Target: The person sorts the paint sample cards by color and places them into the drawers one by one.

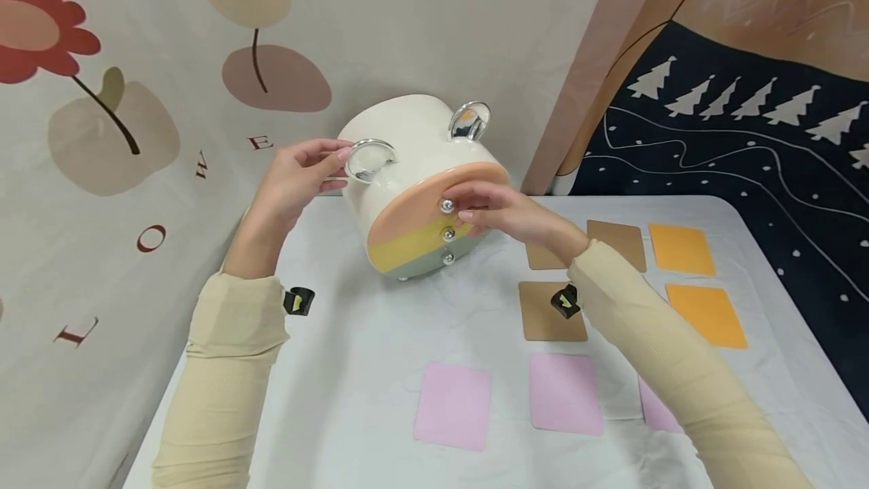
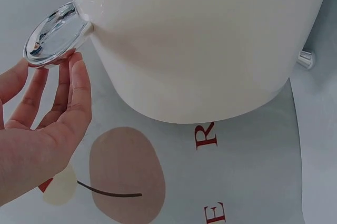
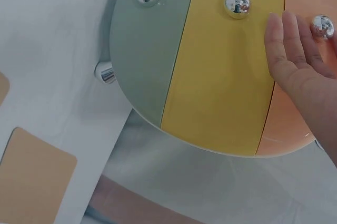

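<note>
A white rounded storage box [image 1: 407, 123] with silver ears stands tilted toward the back of the table. Its front has an orange drawer [image 1: 407, 210], a yellow drawer [image 3: 216, 76] and a green drawer [image 3: 150, 50], each with a round silver knob. My left hand [image 1: 292, 176] holds the rim of the left silver ear [image 2: 52, 37] between thumb and fingers. At the orange drawer, my right hand [image 1: 509, 211] has its fingers extended beside the top knob [image 3: 322, 26], forefinger above and thumb below. Whether they touch the knob is hard to tell.
Brown cards [image 1: 553, 311], orange cards [image 1: 706, 315] and pink cards [image 1: 452, 404] lie on the white-covered table [image 1: 360, 368], right and front. A printed cloth [image 1: 407, 21] hangs close behind the box. Short silver feet [image 3: 105, 72] stick out under it.
</note>
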A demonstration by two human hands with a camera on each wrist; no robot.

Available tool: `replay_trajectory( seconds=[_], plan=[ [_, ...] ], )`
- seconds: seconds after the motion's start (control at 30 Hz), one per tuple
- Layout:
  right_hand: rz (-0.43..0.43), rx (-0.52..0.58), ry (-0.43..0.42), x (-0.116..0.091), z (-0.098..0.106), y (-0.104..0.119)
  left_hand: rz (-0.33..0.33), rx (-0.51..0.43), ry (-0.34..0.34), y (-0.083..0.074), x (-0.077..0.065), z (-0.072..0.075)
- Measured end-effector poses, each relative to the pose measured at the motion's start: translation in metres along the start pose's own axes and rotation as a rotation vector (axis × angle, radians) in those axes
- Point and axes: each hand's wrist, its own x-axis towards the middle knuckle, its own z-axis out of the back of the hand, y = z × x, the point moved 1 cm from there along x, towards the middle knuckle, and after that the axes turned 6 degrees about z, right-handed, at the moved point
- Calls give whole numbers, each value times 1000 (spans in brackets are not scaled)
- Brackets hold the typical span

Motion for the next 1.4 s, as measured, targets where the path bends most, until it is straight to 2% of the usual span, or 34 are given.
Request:
replay_trajectory(
  seconds=[0.2, 0.4, 0.5, 0.67, 0.93, 1.23, 1.4],
  plan=[
    [8, 56, -8, 3, -1, 1, 9, 22, -14, 0, -1, 0],
    [-9, 27, -9, -4, 0, 2, 4, 34, -17, 1, 0, -1],
    [3, 11, 21, -14, 0, 2, 4, 13, -11, 2, 0, -1],
    [74, 23, 78, -38, -4, 4, -6, -48, 10, 3, 2, -1],
    [99, -5, 124, -74, -9, 3, -4, -30, 17, 2, 2, 0],
    [181, 3, 199, -93, -12, -2, -4, -37, 18, 1, 2, 0],
    [169, 13, 200, -98, -15, -6, -4, -30, 17, 2, 2, -1]
  ],
)
